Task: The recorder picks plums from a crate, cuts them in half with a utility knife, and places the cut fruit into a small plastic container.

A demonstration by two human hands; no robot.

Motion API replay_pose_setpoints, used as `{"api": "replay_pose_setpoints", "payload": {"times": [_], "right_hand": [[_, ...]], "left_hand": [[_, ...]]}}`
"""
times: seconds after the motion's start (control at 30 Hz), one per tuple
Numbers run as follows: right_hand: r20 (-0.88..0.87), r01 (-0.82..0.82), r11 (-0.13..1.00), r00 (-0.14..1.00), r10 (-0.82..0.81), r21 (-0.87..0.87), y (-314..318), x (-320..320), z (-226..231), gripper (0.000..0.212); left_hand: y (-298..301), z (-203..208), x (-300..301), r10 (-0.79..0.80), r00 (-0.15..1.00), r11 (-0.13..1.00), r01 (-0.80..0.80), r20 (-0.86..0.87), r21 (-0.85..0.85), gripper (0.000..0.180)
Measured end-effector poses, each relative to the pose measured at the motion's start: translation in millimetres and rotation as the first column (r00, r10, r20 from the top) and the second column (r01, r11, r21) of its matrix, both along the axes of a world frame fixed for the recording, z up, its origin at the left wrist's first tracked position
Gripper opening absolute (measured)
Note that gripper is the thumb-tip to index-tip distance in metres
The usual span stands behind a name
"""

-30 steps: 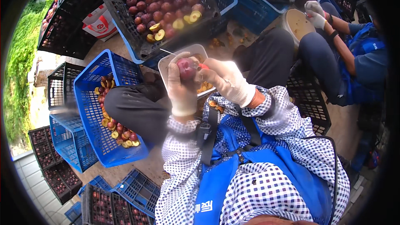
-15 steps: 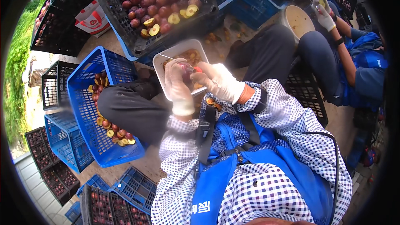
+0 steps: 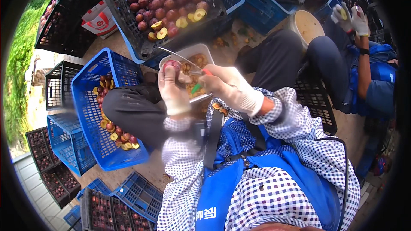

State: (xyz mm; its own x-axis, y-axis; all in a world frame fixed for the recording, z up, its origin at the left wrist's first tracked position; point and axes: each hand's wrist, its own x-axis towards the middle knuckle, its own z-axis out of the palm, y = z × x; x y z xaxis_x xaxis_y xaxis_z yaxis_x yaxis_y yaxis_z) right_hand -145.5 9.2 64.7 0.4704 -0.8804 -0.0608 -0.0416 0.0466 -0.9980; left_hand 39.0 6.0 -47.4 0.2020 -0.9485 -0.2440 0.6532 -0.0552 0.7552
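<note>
My left hand, in a white glove, is closed around a reddish-purple plum. In my gloved right hand is a knife with a long thin blade; red and green parts show at its handle. The blade points up and left, passing beyond the plum, and looks apart from it. Below both hands a white tub holds orange-brown plum scraps. Beside my left knee, a blue crate contains cut plum halves.
Ahead stands a black crate of whole plums, with several cut halves at its near corner. A co-worker's gloved hands are at the right, near a round bucket. More blue crates and black crates line the left.
My hands have drawn apart: the left went left with the plum, the right moved right with the knife. The co-worker's hands have also separated.
</note>
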Motion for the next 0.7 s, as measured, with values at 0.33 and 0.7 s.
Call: {"api": "replay_pose_setpoints", "payload": {"times": [0.33, 0.7], "right_hand": [[-0.126, 0.105, 0.957, 0.982, -0.143, -0.269, 1, -7, -15, 0.026], [-0.297, -0.004, 0.988, 0.954, -0.041, -0.151, 3, -7, -36, 0.019]], "left_hand": [[14, 43, -16, -0.261, 0.793, 0.965, 0.206, -0.55, -0.162, 0.064], [17, 32, -14, -0.266, 0.842, 0.964, 0.227, -0.469, -0.14, 0.061]]}}
